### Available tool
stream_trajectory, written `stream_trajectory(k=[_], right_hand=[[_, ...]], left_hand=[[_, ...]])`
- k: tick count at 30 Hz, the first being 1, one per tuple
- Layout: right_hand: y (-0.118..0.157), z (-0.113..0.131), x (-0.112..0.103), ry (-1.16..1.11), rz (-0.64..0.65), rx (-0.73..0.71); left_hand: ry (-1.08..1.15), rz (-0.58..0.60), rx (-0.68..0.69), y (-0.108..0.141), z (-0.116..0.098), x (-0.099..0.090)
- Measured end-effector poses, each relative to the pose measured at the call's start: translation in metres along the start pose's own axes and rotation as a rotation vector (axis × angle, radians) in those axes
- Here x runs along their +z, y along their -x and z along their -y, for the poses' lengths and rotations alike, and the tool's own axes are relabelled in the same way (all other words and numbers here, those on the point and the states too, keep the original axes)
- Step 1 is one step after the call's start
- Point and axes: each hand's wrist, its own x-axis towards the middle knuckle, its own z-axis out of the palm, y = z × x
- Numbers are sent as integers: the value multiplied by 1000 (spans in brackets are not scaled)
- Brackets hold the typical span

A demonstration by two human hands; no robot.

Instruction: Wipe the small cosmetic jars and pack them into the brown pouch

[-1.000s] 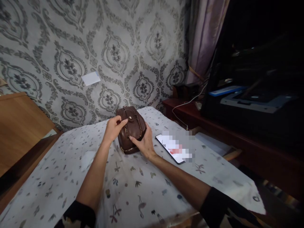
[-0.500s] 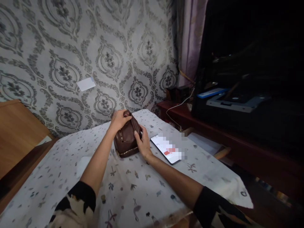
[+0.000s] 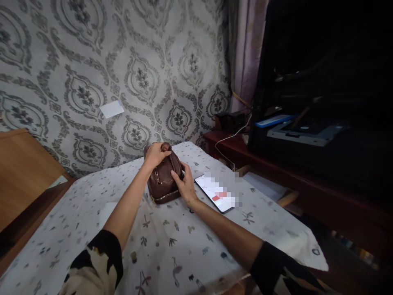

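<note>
A small brown leather bag (image 3: pixel 164 178) with gold zips rests on the patterned white cloth in front of me. My left hand (image 3: pixel 155 155) grips its upper part, thumb by the loop at the top; some of those fingers are hidden. From the right side, my right hand (image 3: pixel 186 184) holds the bag, thumb on the front and fingers round the side edge. Just right of that hand lies a phone (image 3: pixel 211 194) with its screen lit and partly blurred out.
The cloth (image 3: pixel 172 262) covers the table. A dark screen (image 3: pixel 322 82) stands on a reddish-brown cabinet (image 3: pixel 224 141) at right, with a white cable (image 3: pixel 230 135) running down. A wooden board (image 3: pixel 27 172) is at left. Behind is a patterned wall (image 3: pixel 141 73) with a white card (image 3: pixel 112 109).
My right thumb has shifted slightly left across the bag's front. My left hand has moved very little, and the bag stays in place.
</note>
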Motion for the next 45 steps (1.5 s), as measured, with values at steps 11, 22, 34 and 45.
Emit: stream_trajectory(k=[11,22,34,45], right_hand=[[1,6,-4,28,40,5],[-1,2,-3,21,37,-9],[-3,4,-3,-20,43,17],[-16,3,-1,-70,9,96]], left_hand=[[279,-4,-139,7,-6,-8],[231,-57,-52,13,-7,-9],[324,59,55,24,-14,-13],[333,137,119,32,-18,-17]])
